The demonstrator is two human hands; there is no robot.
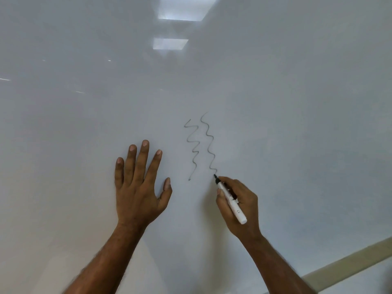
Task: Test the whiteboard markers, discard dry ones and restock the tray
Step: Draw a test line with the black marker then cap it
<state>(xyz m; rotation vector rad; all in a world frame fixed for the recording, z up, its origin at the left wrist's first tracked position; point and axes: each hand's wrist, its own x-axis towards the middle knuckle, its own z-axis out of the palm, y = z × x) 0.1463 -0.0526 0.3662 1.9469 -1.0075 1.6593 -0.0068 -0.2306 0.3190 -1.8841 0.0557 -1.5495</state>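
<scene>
Misjudgement of the ink is the main risk now. The right hand (239, 206) grips a white-barrelled black marker (231, 201) in a writing hold, thumb and fingers curled round the barrel. The marker's tip touches the whiteboard (286, 107) at the lower end of the right squiggle (209, 143), and the left squiggle (194, 149) lies just beside it. Both lines look thin and grey rather than solid black, so this marker may be running dry. Yet the ceiling-light reflections (180, 9) near the board's top edge and the pale sheen across the surface could equally wash the strokes out. A hasty call might send a good marker to the bin or a failing one back to the tray. Neither the tray nor any cap is in view, and an uncapped tip left waiting would likely dry further. The left hand (137, 187) rests flat on the board, fingers spread and straight, holding nothing, to the left of the left squiggle. If it slides rightwards, its thumb side could smear the ink and spoil the comparison. Pressing harder to coax a darker line could crush the tip. A beige strip (339, 270) crosses the lower right corner, perhaps the board's bottom edge, though I cannot tell.
</scene>
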